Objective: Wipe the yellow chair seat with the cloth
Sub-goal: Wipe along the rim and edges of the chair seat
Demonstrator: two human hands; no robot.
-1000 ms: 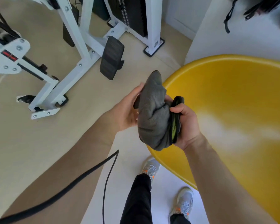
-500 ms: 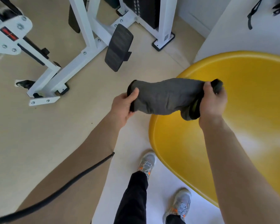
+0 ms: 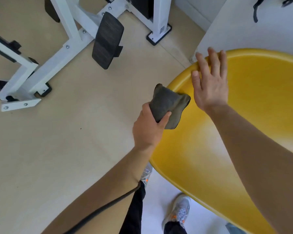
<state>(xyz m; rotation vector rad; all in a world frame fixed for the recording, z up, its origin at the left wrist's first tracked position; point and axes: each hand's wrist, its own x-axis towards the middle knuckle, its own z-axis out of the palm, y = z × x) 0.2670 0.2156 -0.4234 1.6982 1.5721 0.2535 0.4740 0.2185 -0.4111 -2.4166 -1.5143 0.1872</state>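
The yellow chair seat [image 3: 254, 125] is a wide glossy shell filling the right side of the head view. A folded grey cloth [image 3: 167, 105] hangs at the seat's left rim, pinched at its lower end by my left hand [image 3: 149, 129]. My right hand [image 3: 210, 81] is spread open with the fingers apart, lying over the seat's far left rim and holding nothing. My right forearm crosses above the seat toward the lower right.
A white gym machine frame [image 3: 41, 71] with a black foot pad [image 3: 107, 39] stands on the beige floor at the upper left. A white wall corner [image 3: 227, 27] rises behind the seat. My feet in grey shoes [image 3: 178, 211] stand on a white mat below.
My right hand has let go of the cloth and moved up onto the seat's rim. The cloth, stretched between both hands before, now hangs folded from my left hand alone.
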